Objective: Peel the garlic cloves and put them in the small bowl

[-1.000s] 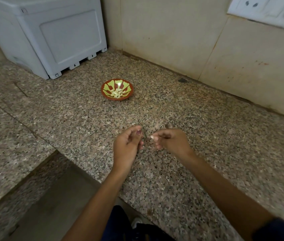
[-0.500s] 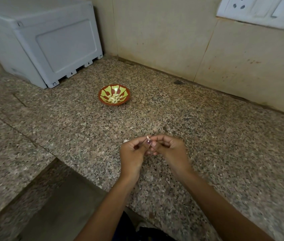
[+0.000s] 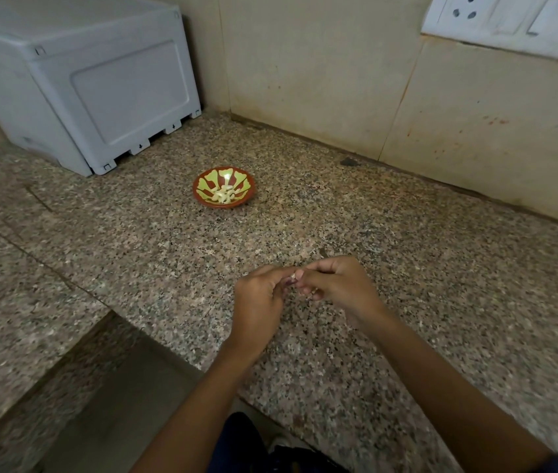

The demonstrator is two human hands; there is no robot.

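Both hands meet over the speckled pink-grey granite counter [image 3: 407, 268], fingertips together on one tiny pale garlic clove [image 3: 293, 276], which shows as just a sliver between them. The left hand [image 3: 260, 298] curls its fingers in and pinches the clove from one side; the right hand [image 3: 335, 288] pinches from the other, fingers tucked tight. A narrow, fiddly grip on both sides, held above the counter and well short of the small round bowl with the red-brown rim and yellow-green petal pattern [image 3: 202, 194], which sits farther back with a little heap of peeled white cloves [image 3: 224, 196] in its middle.

Here's the risk, as I read it: the clove looks slick and small, so too hard a squeeze could shoot it out of the fingers onto that busy granite, where a pale scrap would be hard to spot. The skin is likely thin and papery and may tear off in bits and cling to the fingertips. The bowl is shallow with a sloping glossy wall, so a clove tossed from here could skip out rather than settle.

Back left stands a boxy matt grey plastic appliance [image 3: 93, 80]; a white switch plate [image 3: 509, 22] sits on the smooth beige wall
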